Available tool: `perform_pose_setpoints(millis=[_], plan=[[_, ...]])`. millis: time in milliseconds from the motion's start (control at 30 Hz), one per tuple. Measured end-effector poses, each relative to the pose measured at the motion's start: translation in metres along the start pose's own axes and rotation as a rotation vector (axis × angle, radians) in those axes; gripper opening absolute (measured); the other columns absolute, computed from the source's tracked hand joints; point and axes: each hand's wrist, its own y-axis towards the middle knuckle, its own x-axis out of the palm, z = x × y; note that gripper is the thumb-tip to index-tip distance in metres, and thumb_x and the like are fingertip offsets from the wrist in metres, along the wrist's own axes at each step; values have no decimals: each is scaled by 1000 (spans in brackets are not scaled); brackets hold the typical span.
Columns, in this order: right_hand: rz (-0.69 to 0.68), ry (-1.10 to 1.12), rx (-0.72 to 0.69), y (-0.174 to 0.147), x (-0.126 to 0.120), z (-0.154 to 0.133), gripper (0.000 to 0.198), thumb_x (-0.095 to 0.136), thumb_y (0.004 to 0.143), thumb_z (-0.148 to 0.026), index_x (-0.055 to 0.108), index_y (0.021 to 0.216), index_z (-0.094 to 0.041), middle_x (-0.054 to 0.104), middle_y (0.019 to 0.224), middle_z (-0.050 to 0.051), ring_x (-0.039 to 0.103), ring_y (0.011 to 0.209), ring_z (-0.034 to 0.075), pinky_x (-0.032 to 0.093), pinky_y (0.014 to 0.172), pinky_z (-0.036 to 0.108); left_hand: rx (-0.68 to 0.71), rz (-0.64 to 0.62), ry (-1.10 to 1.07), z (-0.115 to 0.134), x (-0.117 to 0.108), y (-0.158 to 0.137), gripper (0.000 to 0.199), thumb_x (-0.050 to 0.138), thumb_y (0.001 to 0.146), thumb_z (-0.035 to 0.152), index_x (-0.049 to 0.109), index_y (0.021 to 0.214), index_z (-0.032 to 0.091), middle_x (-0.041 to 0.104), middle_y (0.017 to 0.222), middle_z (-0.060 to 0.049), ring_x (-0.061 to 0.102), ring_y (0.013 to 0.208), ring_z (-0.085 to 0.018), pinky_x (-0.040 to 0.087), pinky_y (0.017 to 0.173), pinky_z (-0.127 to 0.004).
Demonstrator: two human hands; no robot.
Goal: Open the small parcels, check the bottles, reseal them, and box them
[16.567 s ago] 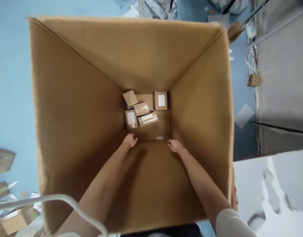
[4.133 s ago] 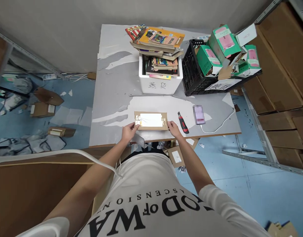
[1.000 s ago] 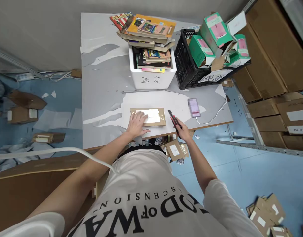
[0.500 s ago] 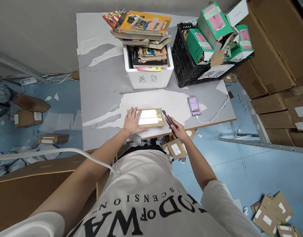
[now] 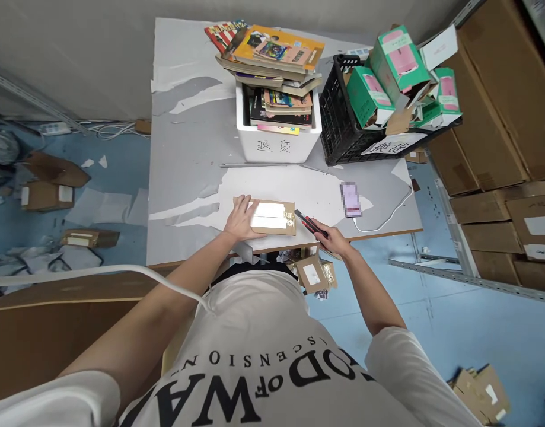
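Note:
A small flat cardboard box (image 5: 272,228) lies near the table's front edge, with a white label on top and shiny tape at its right end. My left hand (image 5: 242,219) grips the box's left end, fingers over the top and thumb along the near side. In my right hand (image 5: 333,238) is a black and red utility knife (image 5: 311,224), pointing left. Its tip is at the right end of the box; whether it touches the tape I cannot tell.
Behind the box stand a white bin (image 5: 279,145) heaped with books and a black crate (image 5: 338,133) with green boxes. A phone (image 5: 351,200) on a white cable lies to the right. Cardboard boxes (image 5: 490,107) are stacked at far right. A white cable (image 5: 134,270) crosses my left arm.
My right hand has shifted slightly right and the knife lies at a flatter angle, its tip still by the box's right end. My left hand stays on the box. The view has shifted a little.

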Motion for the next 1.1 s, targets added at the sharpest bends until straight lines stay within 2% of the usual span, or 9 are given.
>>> perform_pose_setpoints(millis=[167,433,533,633,733,833,933,1000,1100], plan=[[-11,95,67,-23,11,7,63,61,81,-38,46,141,-24,61,60,-4,43,37,7,41,39,21,15,-3,-25,-2,0,2,117,79,48,64,35,143,13,29,148,-22,17,139,-45,26,111,-56],[6,213,130,-54,29,28,65,62,80,-44,46,140,-25,61,64,-3,46,37,9,41,37,23,16,-31,-18,-6,1,3,122,76,46,71,32,145,12,25,150,-23,14,141,-45,23,112,-57],[167,260,156,-58,27,32,68,64,78,-46,45,140,-24,66,72,-1,51,40,10,44,40,25,5,-93,-21,-3,-6,2,126,75,46,73,28,147,14,19,154,-23,9,142,-46,19,111,-61],[408,388,163,-55,32,31,67,66,76,-49,48,134,-23,68,83,3,59,49,13,49,44,27,-38,-142,-89,-2,-15,1,113,65,61,73,19,151,21,11,157,-19,5,143,-44,16,108,-67],[539,591,151,-43,56,24,49,66,74,-54,56,110,-22,68,90,4,65,62,15,53,49,28,-154,1,-190,-12,-22,2,85,49,82,62,19,151,23,9,159,-14,4,145,-37,16,111,-64],[569,812,139,-25,89,13,41,65,75,-54,51,101,-25,64,111,5,67,72,15,55,52,26,-339,148,-329,-30,-23,9,72,50,85,52,32,146,19,21,155,-16,23,142,-34,24,113,-52],[534,978,156,-9,118,4,41,65,75,-53,48,102,-28,57,127,3,68,75,14,54,50,25,-576,90,-607,-45,-22,16,61,54,83,47,46,138,20,44,142,-16,55,118,-30,46,99,-47],[518,1042,163,0,130,1,42,68,73,-52,48,101,-28,56,126,2,68,81,15,55,51,25,-689,32,-801,-48,-21,17,54,55,83,46,52,131,22,58,127,-13,63,101,-25,55,82,-44],[546,1076,162,11,132,-1,43,71,70,-49,49,100,-28,59,114,0,67,88,16,57,59,27,-742,39,-966,-46,-21,14,46,59,80,45,58,121,24,64,111,-9,64,90,-20,58,69,-38]])
